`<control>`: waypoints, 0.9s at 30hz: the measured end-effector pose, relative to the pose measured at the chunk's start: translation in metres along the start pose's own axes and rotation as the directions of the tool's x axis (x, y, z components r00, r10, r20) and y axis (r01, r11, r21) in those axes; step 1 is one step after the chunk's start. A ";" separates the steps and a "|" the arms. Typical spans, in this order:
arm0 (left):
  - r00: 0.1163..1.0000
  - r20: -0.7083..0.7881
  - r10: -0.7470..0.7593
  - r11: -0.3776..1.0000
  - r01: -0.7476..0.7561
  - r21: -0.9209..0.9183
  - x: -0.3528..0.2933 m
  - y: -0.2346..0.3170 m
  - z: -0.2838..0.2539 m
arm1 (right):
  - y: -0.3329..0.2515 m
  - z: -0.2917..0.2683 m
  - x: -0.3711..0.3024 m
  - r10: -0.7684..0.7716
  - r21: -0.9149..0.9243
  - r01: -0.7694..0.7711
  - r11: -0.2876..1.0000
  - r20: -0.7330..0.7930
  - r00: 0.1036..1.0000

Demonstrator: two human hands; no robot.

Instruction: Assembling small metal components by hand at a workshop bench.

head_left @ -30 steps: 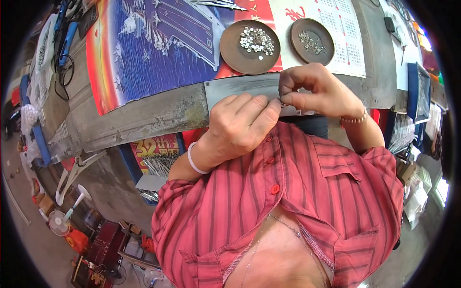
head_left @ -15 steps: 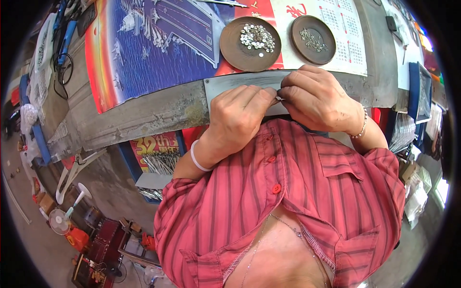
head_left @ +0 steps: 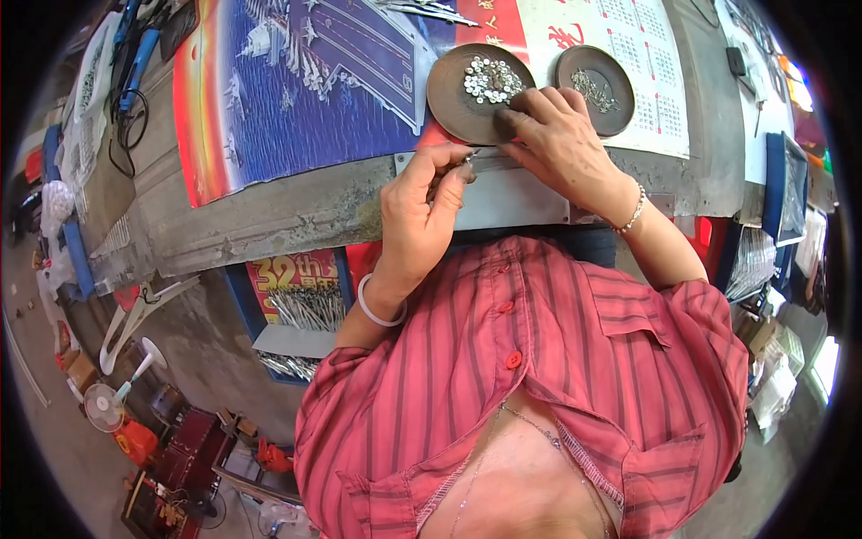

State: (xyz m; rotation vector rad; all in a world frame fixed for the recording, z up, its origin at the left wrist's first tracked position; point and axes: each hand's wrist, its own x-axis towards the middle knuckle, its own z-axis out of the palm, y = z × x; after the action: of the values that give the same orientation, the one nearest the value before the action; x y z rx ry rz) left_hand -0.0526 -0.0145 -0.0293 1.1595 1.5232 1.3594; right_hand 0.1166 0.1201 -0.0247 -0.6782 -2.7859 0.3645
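Note:
My left hand (head_left: 417,208) is raised at the bench's near edge, thumb and forefinger pinched on a small dark metal part (head_left: 471,155). Its exact kind is too small to tell. My right hand (head_left: 571,154) reaches over the near right rim of a round brown dish (head_left: 446,101). Its fingers are bent and drawn together, and the tips hide whatever they may hold. Several small silvery discs (head_left: 489,79) lie in that dish. To its right, a smaller brown dish (head_left: 620,79) holds a heap of thin small metal pins (head_left: 593,90).
Under the dishes lies a printed poster (head_left: 332,126) on the grey bench (head_left: 296,216). A pale metal plate (head_left: 512,202) sits at the bench edge. Below it, a blue bin (head_left: 242,296) contains metal rods (head_left: 310,310). Blue-handled tools (head_left: 139,72) lie at the left.
My hands were together at the bench edge and are now apart. The right hand has moved up to the disc dish; the left has turned, showing the small part between its fingers.

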 end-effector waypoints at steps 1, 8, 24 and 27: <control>0.998 0.008 -0.056 0.996 0.057 -0.065 0.000 0.000 0.000 | 0.000 0.002 0.000 -0.006 -0.017 0.007 1.000 0.004 1.000; 0.987 0.052 -0.154 0.939 0.163 -0.302 0.002 -0.006 0.005 | 0.001 0.002 0.002 -0.066 0.008 0.066 0.998 0.045 0.997; 0.960 0.199 -0.196 0.630 0.279 -0.725 0.000 0.004 0.029 | -0.048 -0.022 -0.014 0.447 0.834 -0.184 0.520 -0.083 0.891; 0.958 0.215 -0.190 0.619 0.287 -0.731 -0.002 0.007 0.031 | -0.046 -0.021 -0.016 0.366 0.752 -0.133 0.646 -0.152 0.918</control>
State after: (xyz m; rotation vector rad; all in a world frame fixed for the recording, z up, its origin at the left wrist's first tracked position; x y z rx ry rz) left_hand -0.0217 -0.0070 -0.0268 0.4557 0.8048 1.4820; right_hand 0.1173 0.0770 0.0062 -0.8124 -1.9787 1.2436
